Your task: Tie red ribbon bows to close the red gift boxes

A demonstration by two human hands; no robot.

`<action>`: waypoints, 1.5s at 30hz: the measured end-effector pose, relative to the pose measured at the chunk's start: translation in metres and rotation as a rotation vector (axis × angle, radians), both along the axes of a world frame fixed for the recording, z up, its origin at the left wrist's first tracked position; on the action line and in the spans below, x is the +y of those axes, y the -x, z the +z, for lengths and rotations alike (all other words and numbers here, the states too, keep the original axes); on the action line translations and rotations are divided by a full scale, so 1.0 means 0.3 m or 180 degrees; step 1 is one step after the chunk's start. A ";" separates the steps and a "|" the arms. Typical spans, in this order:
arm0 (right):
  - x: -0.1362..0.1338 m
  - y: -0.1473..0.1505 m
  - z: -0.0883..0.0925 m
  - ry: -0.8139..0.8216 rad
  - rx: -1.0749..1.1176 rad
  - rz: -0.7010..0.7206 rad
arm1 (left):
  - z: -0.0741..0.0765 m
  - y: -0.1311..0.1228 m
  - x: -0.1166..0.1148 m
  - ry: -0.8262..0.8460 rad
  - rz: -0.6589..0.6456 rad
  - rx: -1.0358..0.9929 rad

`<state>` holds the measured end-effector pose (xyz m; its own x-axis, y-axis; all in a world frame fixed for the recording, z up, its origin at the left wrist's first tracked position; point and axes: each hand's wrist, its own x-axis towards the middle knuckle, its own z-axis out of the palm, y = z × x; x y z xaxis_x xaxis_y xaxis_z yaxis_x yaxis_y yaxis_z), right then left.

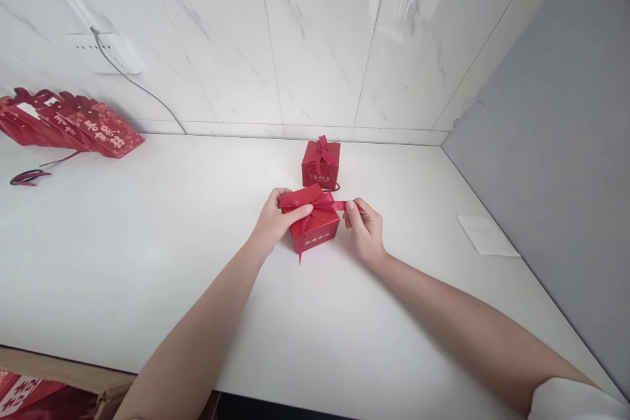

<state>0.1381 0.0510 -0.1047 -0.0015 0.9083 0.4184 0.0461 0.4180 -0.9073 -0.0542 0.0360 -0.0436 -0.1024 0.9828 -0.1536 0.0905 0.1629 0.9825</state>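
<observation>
A red box (315, 235) with gold lettering on its front sits on the white table, slightly turned. Across its lid lies a red ribbon (325, 202) tied at the middle, one tail hanging down the front. My left hand (281, 216) grips the box at its left side, the thumb pressing on the ribbon's knot. Pinched between the fingers of my right hand (363, 223) is the ribbon's other end, stretched out to the right of the box. Just behind stands a second red box (319, 164) with a ribbon bow on top and a dark red cord at its side.
Red gift bags (105, 131) lean together at the back left, near a dark ribbon loop (29, 177). A white paper (487, 235) lies at the right edge. An open carton (63, 371) is at the lower left. Tiled wall behind, grey panel right.
</observation>
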 end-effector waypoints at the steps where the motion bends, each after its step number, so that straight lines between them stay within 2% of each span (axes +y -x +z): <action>1: -0.002 0.001 0.002 -0.0014 -0.0009 0.0004 | -0.001 0.001 0.002 0.0026 -0.0032 -0.0025; 7: -0.057 0.011 0.022 -0.0253 -0.0196 0.0172 | -0.023 -0.004 0.015 -0.0034 0.0031 -0.0045; 13: -0.135 0.045 0.032 -0.0725 -0.0696 0.0779 | -0.042 -0.015 0.011 -0.0262 0.0215 0.0064; 16: -0.142 0.057 0.021 -0.1058 -0.1046 0.1005 | -0.040 -0.018 0.003 -0.0215 0.0211 0.0094; 18: -0.134 0.057 0.008 -0.1100 -0.1189 0.1075 | -0.038 -0.021 -0.001 -0.0193 0.0215 0.0093; 23: -0.112 0.049 -0.016 -0.0815 -0.1206 0.1393 | -0.038 -0.024 0.000 -0.0182 0.0256 0.0087; 27: -0.101 0.050 -0.018 -0.0385 -0.1042 0.1717 | -0.038 -0.022 0.004 -0.0151 0.0239 0.0112; 30: -0.091 0.054 -0.016 -0.0262 -0.1016 0.1831 | -0.036 -0.017 0.007 -0.0181 0.0216 0.0160; 36: -0.082 0.050 -0.006 -0.0189 -0.1029 0.1954 | -0.025 -0.016 0.001 -0.0680 0.0294 0.0685; 39: -0.080 0.046 -0.009 -0.0232 -0.1063 0.1915 | 0.000 -0.013 -0.012 -0.0477 0.0039 0.0636; 45: -0.075 0.053 -0.028 -0.0266 -0.1027 0.1881 | 0.078 0.047 -0.044 0.0003 -0.1057 0.0643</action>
<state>0.1223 0.0284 -0.1131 -0.6244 0.6811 0.3825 0.0515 0.5245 -0.8499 -0.0684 0.0228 -0.0202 0.1931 0.9674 -0.1638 0.3302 0.0931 0.9393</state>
